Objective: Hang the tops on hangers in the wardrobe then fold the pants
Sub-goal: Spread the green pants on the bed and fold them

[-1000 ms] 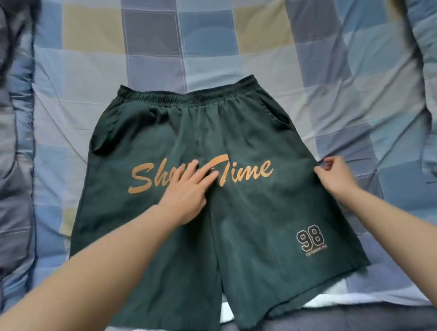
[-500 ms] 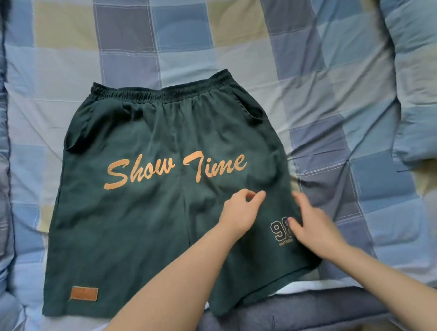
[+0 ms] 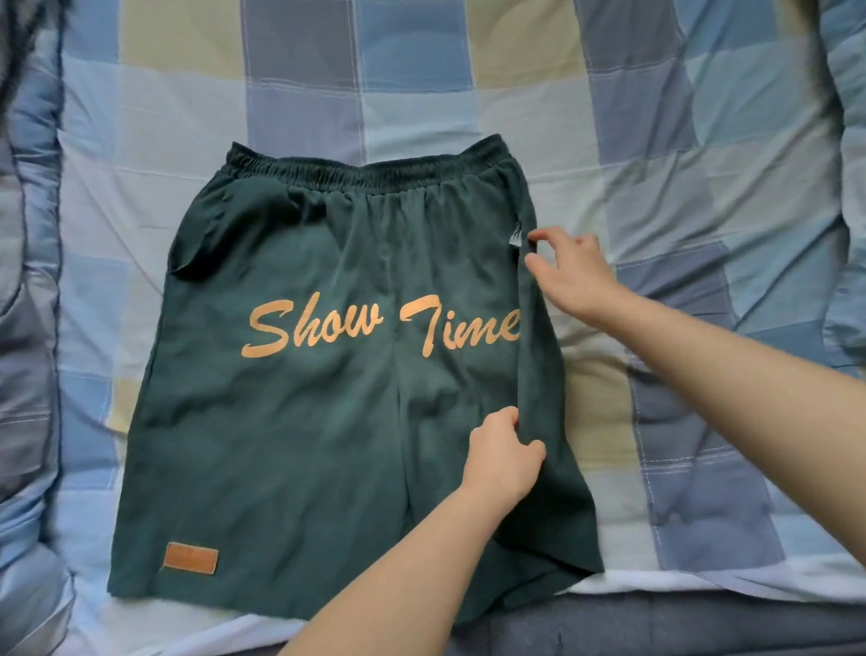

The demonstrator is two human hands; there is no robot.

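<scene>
So we see the dark green shorts [image 3: 324, 410] lying on the checked bedsheet [image 3: 456, 73], waistband away from us, leg hems at the near edge of the bed. Orange "Show Time" script [image 3: 380, 326] runs across the middle of the shorts; a small tan patch [image 3: 190, 558] sits near the hem of the leg on our left.

The side of the shorts on our right is raised and turned inward, making a narrow vertical flap over the edge of that leg, just past the last letter of the script.

Left hand [image 3: 505, 457]: fingers curled, gripping a bunch of fabric low on that flap, below the script. Right hand [image 3: 572, 271]: at the same edge up near the pocket, below the waistband; thumb and forefinger pinch the fabric edge, other fingers loosely bent.

Bunched blue quilts flank the shorts, one well off to our left [image 3: 6, 354] and one to our right [image 3: 859, 200]. A dark grey strip of mattress edge [image 3: 642, 634] runs just past the hems.
</scene>
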